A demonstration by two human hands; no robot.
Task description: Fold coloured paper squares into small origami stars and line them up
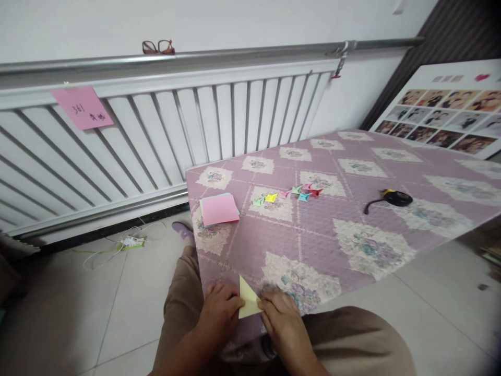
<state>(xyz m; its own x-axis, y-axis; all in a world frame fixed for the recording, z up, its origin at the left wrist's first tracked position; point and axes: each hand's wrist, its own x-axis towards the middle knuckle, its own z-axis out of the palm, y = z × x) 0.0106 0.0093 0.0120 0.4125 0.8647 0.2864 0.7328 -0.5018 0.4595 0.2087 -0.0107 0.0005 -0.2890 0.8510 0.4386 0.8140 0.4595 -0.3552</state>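
Note:
A pale yellow paper (249,300), folded into a triangle, lies at the near edge of the table between my hands. My left hand (221,312) grips its left side, with thumb and fingers pressed together. At the right corner my right hand (284,319) pinches the paper. Farther up the table, a stack of coloured paper with a pink sheet on top (219,210) rests near the left edge. Several small folded paper figures in green, yellow (271,198), pink, blue and red stand in a loose row to its right.
A black tape measure (397,198) with a strap lies on the patterned tablecloth (313,235). Behind the table are a white radiator (235,115) and a pipe holding glasses (158,47). A power strip (133,242) sits on the floor at left.

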